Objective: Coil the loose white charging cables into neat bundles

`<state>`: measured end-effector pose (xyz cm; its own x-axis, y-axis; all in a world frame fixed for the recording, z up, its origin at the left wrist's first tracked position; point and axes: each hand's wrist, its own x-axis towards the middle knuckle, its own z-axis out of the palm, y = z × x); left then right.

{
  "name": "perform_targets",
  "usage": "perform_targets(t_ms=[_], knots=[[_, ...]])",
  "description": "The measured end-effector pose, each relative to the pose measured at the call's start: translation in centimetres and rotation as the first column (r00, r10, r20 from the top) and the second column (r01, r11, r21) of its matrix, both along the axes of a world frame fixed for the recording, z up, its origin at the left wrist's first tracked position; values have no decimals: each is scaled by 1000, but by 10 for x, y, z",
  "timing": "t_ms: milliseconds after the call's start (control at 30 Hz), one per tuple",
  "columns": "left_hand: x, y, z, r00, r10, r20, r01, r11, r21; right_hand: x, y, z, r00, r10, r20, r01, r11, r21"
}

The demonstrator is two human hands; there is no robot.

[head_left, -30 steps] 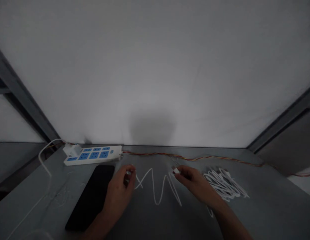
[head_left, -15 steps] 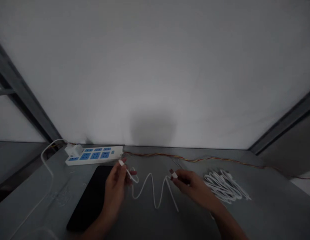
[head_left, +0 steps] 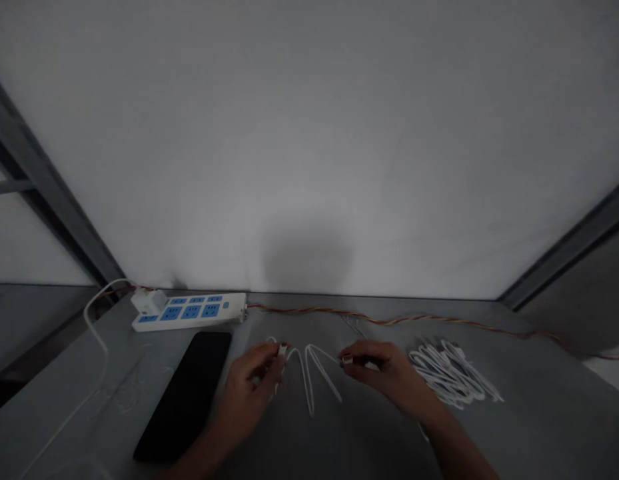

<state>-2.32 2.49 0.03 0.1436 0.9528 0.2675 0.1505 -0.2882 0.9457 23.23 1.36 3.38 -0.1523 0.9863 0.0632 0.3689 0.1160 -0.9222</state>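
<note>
Above counter (head_left: 534, 433), left hand (head_left: 254, 381) and right hand (head_left: 386, 370) each pinch a connector (head_left: 283, 349) of white cable (head_left: 308, 387), fingers (head_left: 368, 348) partly hiding it.

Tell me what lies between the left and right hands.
In the head view, a thin white cable, bent into zigzag folds, lies between the left hand and the right hand.
</note>
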Motion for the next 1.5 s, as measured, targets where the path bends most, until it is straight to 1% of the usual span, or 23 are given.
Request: perform_targets(t_ms=[100,200,333,433,600,800,900,1067,1267,1500], knots=[[-3,5,0,994,22,-109,-19,1000,24,-1,1,1,997,-76,26,77,997,-10],[-6,10,3,979,56,-195,-51,998,30,0,2,1,990,-120,80,119,993,15],[-10,14,5,971,83,-224,-76,996,40,2,3,1,986,-131,104,126,991,48],[-14,16,6,963,95,-252,-72,992,100,3,4,-1,981,-157,110,150,986,69],[-19,17,7,942,121,-313,-49,972,228,6,5,-5,978,-175,111,166,982,85],[-20,18,2,929,69,-365,51,949,310,7,6,-9,980,-156,127,146,986,84],[-21,17,0,928,56,-369,68,947,313,6,6,-6,978,-160,131,150,986,77],[-20,15,1,918,49,-393,63,961,268,4,4,-1,978,-153,145,141,986,93],[-17,16,2,921,23,-388,73,970,230,4,5,-4,973,-159,166,150,987,64],[-15,12,5,926,23,-378,65,974,218,3,4,-6,987,-133,93,130,991,33]])
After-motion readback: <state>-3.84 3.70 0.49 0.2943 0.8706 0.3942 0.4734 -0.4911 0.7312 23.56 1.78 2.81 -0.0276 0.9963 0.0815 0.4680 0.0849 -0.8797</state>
